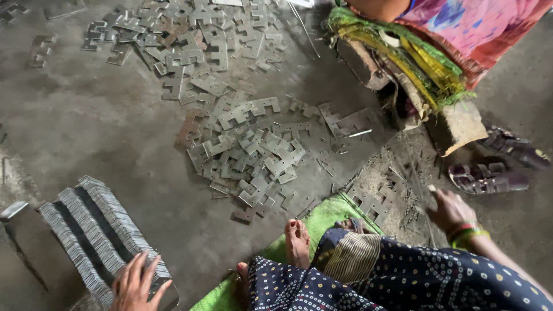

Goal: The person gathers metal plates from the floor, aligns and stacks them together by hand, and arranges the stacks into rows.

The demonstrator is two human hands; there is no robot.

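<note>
Left hand (135,283) on ribbed stacked plates (98,230), right hand (449,210) near flat notched pieces (368,203)

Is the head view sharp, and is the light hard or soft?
Head view: soft, dim light, only faint shadows; scattered metal plates are fairly sharp; the left hand on the stacked plates and the right hand look slightly blurred; edges bend from the wide lens.

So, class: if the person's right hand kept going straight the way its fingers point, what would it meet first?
The right hand points up and left across the floor. First in that line, as far as depth can be judged, are the notched flat metal plates lying just beyond the green mat, with thin metal scraps scattered about them.
</note>
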